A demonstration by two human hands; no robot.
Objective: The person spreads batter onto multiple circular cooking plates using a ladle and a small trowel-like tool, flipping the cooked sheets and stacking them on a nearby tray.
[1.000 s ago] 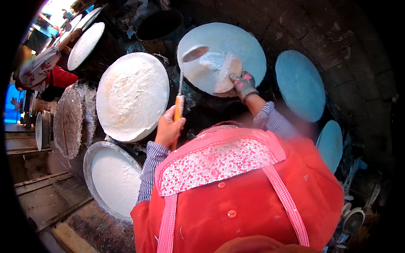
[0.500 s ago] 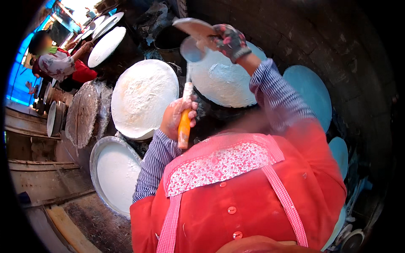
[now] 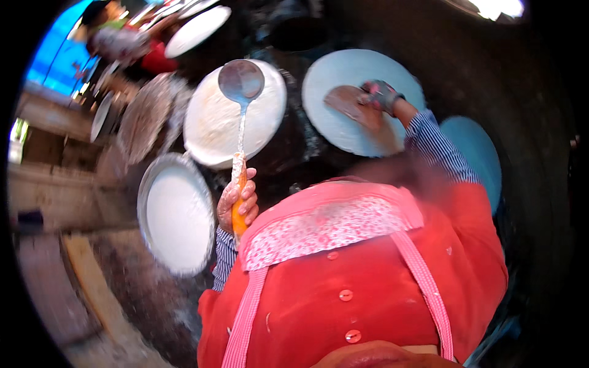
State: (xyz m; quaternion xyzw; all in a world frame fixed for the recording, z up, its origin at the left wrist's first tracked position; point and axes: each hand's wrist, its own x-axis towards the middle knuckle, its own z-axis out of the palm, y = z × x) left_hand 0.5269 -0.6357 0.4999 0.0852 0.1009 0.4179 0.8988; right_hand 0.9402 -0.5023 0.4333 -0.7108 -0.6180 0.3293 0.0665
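In my left hand (image 3: 238,205), closed round its orange handle, a metal ladle (image 3: 241,81) stands with its bowl up, in front of a white-coated round surface (image 3: 202,132). My right hand (image 3: 381,97), in a dark patterned fingerless glove, grips a flat brown piece with a rounded edge (image 3: 348,103). That piece is over another large pale round surface (image 3: 331,70); whether it touches the surface I cannot tell. At the lower left, a round metal pan (image 3: 144,214) holds white liquid (image 3: 178,218).
Another person (image 3: 123,43) is at the upper left beside a tilted white disc (image 3: 197,30). A rough brown round slab (image 3: 144,116) stands left of the white-coated surface. One more pale disc (image 3: 475,153) lies at the right. Wooden boards (image 3: 92,282) run along the lower left.
The flat brown piece has come down over the right pale surface with my right hand. The loose white lump there no longer shows. My left hand has moved left with the ladle; the view has shifted.
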